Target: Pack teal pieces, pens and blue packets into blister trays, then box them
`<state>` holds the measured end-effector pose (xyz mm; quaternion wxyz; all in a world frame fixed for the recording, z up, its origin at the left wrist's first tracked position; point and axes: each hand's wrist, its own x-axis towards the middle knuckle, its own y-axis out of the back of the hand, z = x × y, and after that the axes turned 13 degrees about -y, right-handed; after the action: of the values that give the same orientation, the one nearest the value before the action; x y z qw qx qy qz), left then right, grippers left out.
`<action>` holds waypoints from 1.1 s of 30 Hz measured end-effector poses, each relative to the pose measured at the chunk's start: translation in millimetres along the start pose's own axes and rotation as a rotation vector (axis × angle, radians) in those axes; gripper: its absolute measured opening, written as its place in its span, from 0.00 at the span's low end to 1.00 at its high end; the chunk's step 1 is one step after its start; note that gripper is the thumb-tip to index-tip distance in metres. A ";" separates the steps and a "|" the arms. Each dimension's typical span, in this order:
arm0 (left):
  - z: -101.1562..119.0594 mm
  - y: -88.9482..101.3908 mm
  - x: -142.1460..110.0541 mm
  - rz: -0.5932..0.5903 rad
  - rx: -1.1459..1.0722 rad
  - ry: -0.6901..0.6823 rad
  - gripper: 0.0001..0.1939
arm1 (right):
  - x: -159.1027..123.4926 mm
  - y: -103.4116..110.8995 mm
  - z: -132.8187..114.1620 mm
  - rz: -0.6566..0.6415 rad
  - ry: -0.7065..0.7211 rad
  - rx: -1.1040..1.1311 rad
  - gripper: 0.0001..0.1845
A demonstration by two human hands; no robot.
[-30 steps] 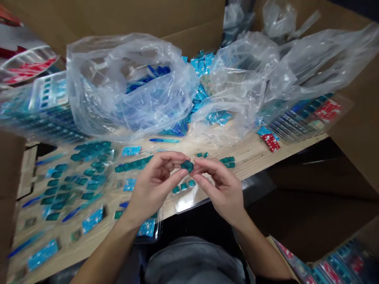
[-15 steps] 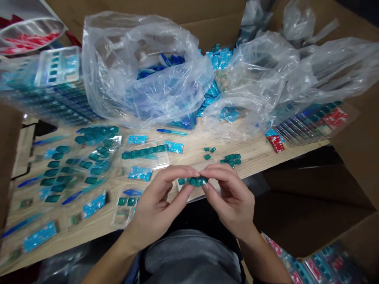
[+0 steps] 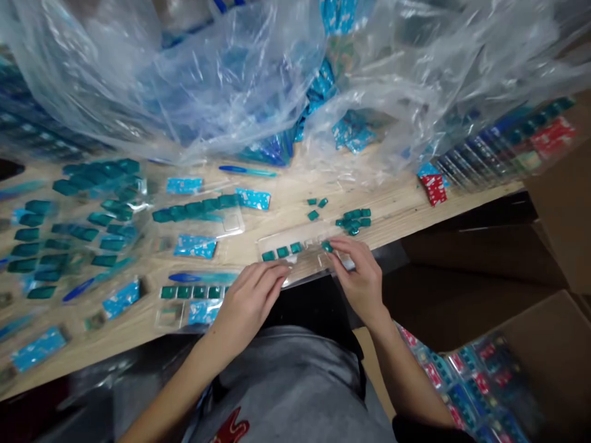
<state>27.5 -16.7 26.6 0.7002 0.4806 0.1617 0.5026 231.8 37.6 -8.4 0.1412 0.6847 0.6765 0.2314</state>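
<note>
A clear plastic blister tray [image 3: 302, 264] lies at the table's front edge, with a row of three small teal square pieces [image 3: 282, 251] in its left slots. My right hand [image 3: 360, 274] pinches another teal square piece [image 3: 327, 246] between thumb and forefinger, over the right part of the row. My left hand [image 3: 256, 289] is at the tray's near left edge, its fingers pressed together and pointing right. Its thumb and whatever it may hold are hidden. Behind my right hand sits a cluster of loose teal pieces [image 3: 354, 220], with three more pieces [image 3: 314, 215] to its left.
Left of me are a filled tray [image 3: 173, 314], blue patterned packets [image 3: 194, 246], blue pens [image 3: 247, 170] and many teal strips [image 3: 198, 208]. Large plastic bags [image 3: 221, 92] fill the back. Stacked packs [image 3: 484, 154] stand at right. A cardboard box [image 3: 521, 326] with packs is below right.
My hands have parted from the teal pieces they held together. The right hand now holds one piece down at the tray, the left rests lower left. The view has tilted downward.
</note>
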 end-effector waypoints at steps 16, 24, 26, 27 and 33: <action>-6.4 -20.0 -0.6 -0.290 0.107 -0.017 0.15 | 55.8 -7.0 15.3 -0.491 0.318 -0.351 0.10; -9.9 -13.2 3.8 -0.366 -0.020 0.030 0.11 | 61.9 -5.4 4.6 -0.572 0.387 -0.441 0.11; -10.5 -14.7 4.4 -0.369 -0.013 0.028 0.11 | 59.2 -7.8 4.7 -0.549 0.386 -0.418 0.10; -10.7 -16.2 4.2 -0.367 -0.007 0.021 0.11 | 57.6 -8.8 5.0 -0.532 0.376 -0.383 0.10; -9.3 -14.6 -0.8 -0.357 -0.083 0.030 0.12 | 51.5 4.6 1.8 -0.320 0.159 -0.094 0.09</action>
<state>28.6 -13.2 9.6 0.7949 0.4075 0.2342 0.3837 235.6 88.7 -1.1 0.1542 0.5407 0.7742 0.2905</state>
